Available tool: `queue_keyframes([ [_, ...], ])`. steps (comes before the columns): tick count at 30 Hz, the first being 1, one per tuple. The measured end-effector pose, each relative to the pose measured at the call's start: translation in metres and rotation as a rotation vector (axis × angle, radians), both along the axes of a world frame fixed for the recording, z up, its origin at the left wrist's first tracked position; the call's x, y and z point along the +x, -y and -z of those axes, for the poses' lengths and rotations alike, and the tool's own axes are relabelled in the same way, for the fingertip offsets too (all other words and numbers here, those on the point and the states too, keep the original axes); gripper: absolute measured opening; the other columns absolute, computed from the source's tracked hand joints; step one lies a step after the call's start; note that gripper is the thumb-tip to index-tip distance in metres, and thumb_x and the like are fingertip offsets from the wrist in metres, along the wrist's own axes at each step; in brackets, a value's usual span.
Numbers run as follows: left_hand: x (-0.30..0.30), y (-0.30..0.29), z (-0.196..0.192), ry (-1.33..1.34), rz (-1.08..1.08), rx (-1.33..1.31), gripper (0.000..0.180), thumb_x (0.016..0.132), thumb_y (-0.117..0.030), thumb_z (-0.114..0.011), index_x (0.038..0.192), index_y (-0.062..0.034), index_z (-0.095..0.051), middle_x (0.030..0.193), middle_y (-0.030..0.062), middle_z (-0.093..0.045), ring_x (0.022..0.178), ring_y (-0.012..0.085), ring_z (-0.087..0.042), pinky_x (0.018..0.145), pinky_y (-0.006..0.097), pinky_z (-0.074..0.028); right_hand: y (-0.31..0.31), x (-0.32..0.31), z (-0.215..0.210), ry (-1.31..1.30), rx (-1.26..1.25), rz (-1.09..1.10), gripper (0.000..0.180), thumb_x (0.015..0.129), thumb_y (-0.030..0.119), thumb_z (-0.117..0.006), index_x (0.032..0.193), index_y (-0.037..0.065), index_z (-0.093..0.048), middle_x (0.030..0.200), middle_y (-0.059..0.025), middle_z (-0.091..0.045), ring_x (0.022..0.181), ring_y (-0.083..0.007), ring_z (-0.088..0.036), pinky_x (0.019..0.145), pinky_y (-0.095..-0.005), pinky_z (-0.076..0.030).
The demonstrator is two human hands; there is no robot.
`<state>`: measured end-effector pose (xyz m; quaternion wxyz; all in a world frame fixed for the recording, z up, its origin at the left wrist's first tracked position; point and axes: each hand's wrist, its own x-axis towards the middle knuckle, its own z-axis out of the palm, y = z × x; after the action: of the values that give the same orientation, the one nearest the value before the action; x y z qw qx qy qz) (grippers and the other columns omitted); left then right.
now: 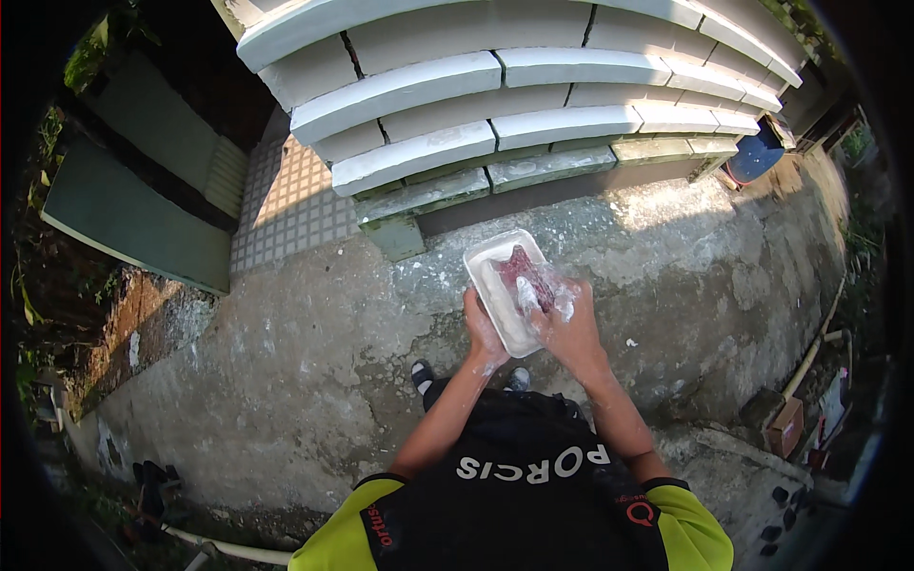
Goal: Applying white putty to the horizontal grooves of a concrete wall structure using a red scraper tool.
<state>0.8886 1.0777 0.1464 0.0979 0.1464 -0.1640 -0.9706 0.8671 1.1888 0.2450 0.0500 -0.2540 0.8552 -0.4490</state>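
A shallow white rectangular tray [515,341] with rounded corners is held in front of my body. My left hand [483,326] grips its left edge from the side and below. White paste or powder coats the inside of the tray. My right hand [570,328] is over the tray's right side, its fingers bent and smeared white. Those fingers are closed on a dark red, cloth-like piece [519,267] lying partly in the tray. Its exact kind is hard to make out, and part of it is hidden under the fingers.
White-painted concrete steps or ledges [590,68] rise ahead. Beneath me is stained concrete ground [305,352], with tiled floor [295,205] at the left beside a greenish panel [143,224]. A blue drum [755,157] stands far right; a brick-coloured block [784,427] and pipe [814,338] lie right.
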Motion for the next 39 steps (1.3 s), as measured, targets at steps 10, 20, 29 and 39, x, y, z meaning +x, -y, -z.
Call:
queue_keyframes([
  [10, 0.015, 0.080, -0.008, -0.028, 0.179, 0.118, 0.058, 0.089, -0.046, -0.028, 0.126, -0.0050, -0.046, 0.117, 0.0127, -0.056, 0.105, 0.0264, -0.057, 0.092, 0.041, -0.046, 0.069, -0.004, -0.007, -0.226, 0.091, 0.196, 0.032, 0.068, 0.008, -0.058, 0.098, -0.003, -0.061, 0.090, -0.0241, -0.060, 0.084, -0.0416, -0.054, 0.077, -0.0453, -0.044],
  [20, 0.029, 0.149, 0.039, 0.007, 0.198, 0.087, 0.055, 0.088, -0.048, -0.028, 0.119, -0.0076, -0.050, 0.109, 0.0113, -0.058, 0.099, 0.0251, -0.058, 0.087, 0.041, -0.047, 0.142, 0.035, 0.023, -0.177, 0.029, 0.081, 0.032, 0.066, 0.003, -0.058, 0.097, -0.001, -0.061, 0.083, -0.0244, -0.060, 0.079, -0.0434, -0.057, 0.070, -0.0464, -0.048],
  [29, 0.038, 0.174, 0.022, -0.009, 0.238, 0.028, 0.059, 0.089, -0.048, -0.026, 0.125, -0.0067, -0.047, 0.116, 0.0106, -0.056, 0.104, 0.0257, -0.056, 0.092, 0.040, -0.045, 0.171, 0.031, 0.012, -0.192, 0.152, 0.276, 0.032, 0.067, 0.001, -0.056, 0.099, 0.002, -0.062, 0.081, -0.0209, -0.061, 0.074, -0.0404, -0.059, 0.066, -0.0456, -0.048],
  [39, 0.021, 0.162, 0.019, 0.076, 0.143, -0.053, 0.061, 0.090, -0.048, -0.023, 0.133, -0.0096, -0.041, 0.124, 0.0094, -0.051, 0.111, 0.0259, -0.051, 0.096, 0.041, -0.041, 0.178, 0.034, 0.008, -0.231, 0.041, 0.205, 0.030, 0.066, 0.005, -0.058, 0.094, -0.003, -0.060, 0.077, -0.0243, -0.058, 0.072, -0.0441, -0.056, 0.068, -0.0457, -0.048],
])
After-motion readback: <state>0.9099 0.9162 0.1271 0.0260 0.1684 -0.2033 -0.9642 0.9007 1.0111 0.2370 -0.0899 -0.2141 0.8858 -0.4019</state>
